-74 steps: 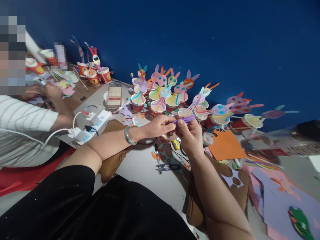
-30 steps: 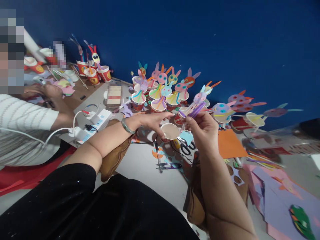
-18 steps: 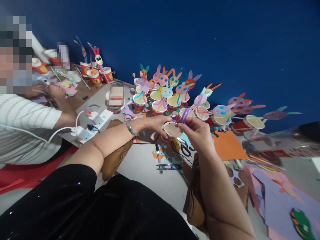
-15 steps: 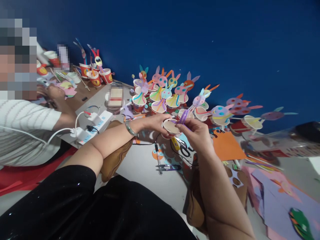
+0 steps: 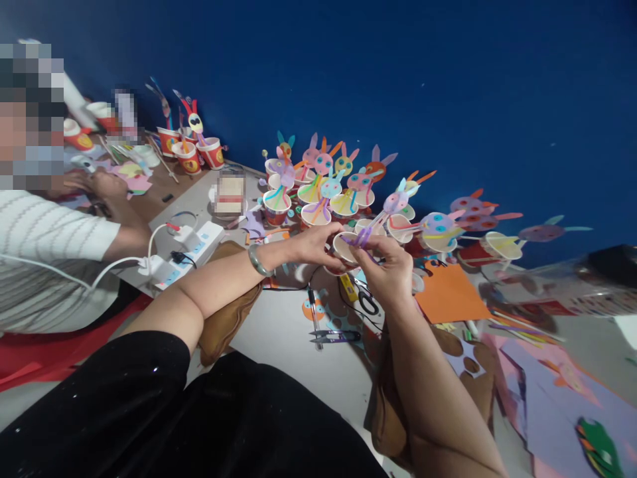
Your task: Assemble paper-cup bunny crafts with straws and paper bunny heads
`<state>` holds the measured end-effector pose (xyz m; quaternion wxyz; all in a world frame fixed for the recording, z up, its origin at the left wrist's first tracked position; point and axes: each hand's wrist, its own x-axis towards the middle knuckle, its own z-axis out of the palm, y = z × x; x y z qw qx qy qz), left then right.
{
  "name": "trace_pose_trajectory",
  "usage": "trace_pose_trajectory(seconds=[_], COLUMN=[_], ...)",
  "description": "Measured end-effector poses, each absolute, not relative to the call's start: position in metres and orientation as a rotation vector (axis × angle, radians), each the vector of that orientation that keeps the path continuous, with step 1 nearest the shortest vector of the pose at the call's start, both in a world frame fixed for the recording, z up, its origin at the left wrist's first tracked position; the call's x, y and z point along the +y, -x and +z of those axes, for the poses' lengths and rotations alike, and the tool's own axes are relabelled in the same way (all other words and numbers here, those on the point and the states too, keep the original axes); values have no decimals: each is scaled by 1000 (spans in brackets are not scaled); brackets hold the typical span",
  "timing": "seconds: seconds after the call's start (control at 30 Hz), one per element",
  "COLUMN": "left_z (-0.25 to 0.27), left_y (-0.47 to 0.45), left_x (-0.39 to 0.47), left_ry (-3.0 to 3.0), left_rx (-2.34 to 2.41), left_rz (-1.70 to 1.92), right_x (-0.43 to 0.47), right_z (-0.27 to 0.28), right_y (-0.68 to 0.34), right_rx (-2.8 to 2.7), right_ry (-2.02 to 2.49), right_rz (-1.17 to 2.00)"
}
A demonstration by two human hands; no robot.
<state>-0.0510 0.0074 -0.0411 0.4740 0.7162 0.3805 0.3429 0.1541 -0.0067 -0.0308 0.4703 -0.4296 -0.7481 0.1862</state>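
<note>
My left hand (image 5: 321,247) is wrapped round the side of a paper cup (image 5: 344,248), whose open mouth tilts toward me. Between the thumb and fingers of my right hand (image 5: 385,262) is a bent purple pipe cleaner (image 5: 365,236), held at the cup's right rim. Whether its end is fixed to the cup I cannot tell. Below the hands lie black-handled scissors (image 5: 368,302), a yellow box (image 5: 348,287), a pen (image 5: 313,305) and dark thread snips (image 5: 334,336).
Several cups with paper rabbit heads (image 5: 331,188) stand along the blue wall. Left are a power strip (image 5: 199,245) and a co-worker's arm (image 5: 119,236). Orange paper (image 5: 450,292), purple sheets (image 5: 562,405) and a clear plastic jar (image 5: 567,282) lie to the right.
The cup has turned and shifted slightly right, its mouth now facing more toward me. My right hand has moved a little left, with the purple pipe cleaner still at the rim.
</note>
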Motion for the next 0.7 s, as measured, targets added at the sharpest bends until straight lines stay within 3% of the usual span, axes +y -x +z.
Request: trace_pose_trajectory(seconds=[0.7], left_z=[-35], left_y=[45], left_x=[2], left_ry=[-1551], left_rx=[835], left_rz=[885], right_x=[-12], right_z=[-25], right_y=[-150], right_rx=[-1721], right_ry=[1046], right_rz=[583])
